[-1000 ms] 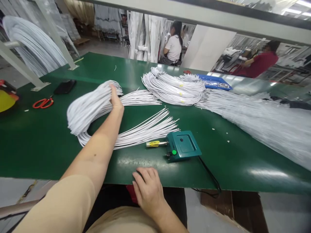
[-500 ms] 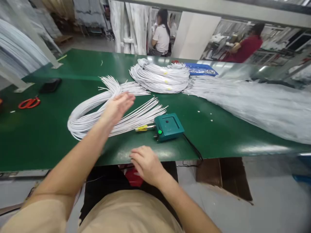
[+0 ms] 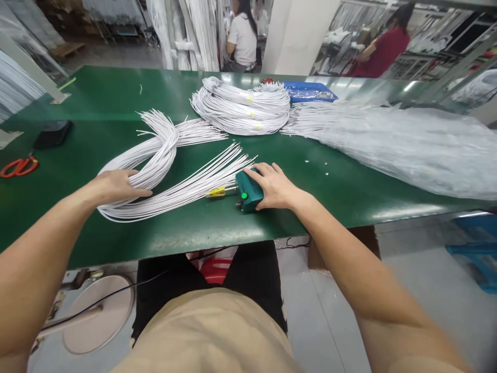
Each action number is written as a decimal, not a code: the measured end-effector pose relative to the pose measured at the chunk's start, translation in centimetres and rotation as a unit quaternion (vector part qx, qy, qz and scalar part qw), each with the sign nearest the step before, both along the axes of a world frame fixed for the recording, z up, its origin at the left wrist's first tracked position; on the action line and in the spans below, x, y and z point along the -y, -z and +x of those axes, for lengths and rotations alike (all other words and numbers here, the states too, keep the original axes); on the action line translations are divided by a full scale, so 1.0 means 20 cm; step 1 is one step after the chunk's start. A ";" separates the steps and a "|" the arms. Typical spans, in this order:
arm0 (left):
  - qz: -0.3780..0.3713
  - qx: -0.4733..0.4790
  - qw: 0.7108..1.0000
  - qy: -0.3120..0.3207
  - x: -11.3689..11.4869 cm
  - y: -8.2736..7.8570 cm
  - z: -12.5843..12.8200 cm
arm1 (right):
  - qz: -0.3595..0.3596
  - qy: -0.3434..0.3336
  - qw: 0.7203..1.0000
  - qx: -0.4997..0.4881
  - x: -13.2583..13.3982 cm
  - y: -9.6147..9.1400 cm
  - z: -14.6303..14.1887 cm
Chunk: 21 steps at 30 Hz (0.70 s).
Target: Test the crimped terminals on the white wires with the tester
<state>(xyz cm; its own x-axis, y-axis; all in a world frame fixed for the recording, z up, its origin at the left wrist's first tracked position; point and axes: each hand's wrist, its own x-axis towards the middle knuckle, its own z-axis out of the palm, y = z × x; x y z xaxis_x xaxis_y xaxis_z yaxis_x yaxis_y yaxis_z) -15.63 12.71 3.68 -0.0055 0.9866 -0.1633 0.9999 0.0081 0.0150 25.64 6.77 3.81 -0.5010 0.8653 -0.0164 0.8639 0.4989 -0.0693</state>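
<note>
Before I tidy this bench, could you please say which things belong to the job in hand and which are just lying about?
Likely belonging:
white wires, at the left hand
green box, gripped by the right hand

Seemingly lying about:
red scissors
flat black object

Bright indoor light leaves white glare on the table, along its near right edge and in streaks at the far side. The white strands look fairly crisp; the background softens, dimmer at upper left, and the wide lens stretches the margins.

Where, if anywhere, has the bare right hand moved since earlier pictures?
Yes: against the green tabletop, the right hand moved forward and rightward, onto the boxy teal device.
</note>
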 end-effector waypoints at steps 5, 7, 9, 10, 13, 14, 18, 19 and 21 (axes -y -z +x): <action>0.031 -0.081 0.990 -0.107 -0.05 -0.07 -0.03 | 0.024 0.031 0.999 0.023 0.04 -0.01 0.10; 0.027 -0.096 0.985 -0.142 -0.06 -0.08 -0.03 | 0.023 0.048 0.998 0.026 0.07 -0.02 0.16; 0.001 -0.094 0.987 -0.133 -0.03 -0.07 0.00 | 0.025 0.063 0.997 0.022 0.08 -0.01 0.20; 0.012 -0.082 0.990 -0.113 0.00 -0.07 0.04 | 0.026 0.067 0.997 0.019 0.09 -0.01 0.21; 0.215 -0.018 0.976 -0.011 0.14 -0.03 0.18 | 0.025 0.072 0.997 0.011 0.09 0.00 0.21; 0.265 0.020 0.963 0.051 0.18 -0.01 0.23 | 0.024 0.072 0.997 0.010 0.10 0.00 0.21; 0.133 0.121 0.959 0.221 0.24 0.11 0.40 | 0.029 0.068 0.997 0.001 0.10 0.00 0.20; 0.097 0.094 0.965 0.225 0.22 0.15 0.42 | 0.030 0.068 0.997 -0.001 0.10 0.01 0.20; 0.050 0.058 0.976 0.206 0.15 0.20 0.45 | 0.029 0.069 0.997 -0.008 0.11 0.01 0.21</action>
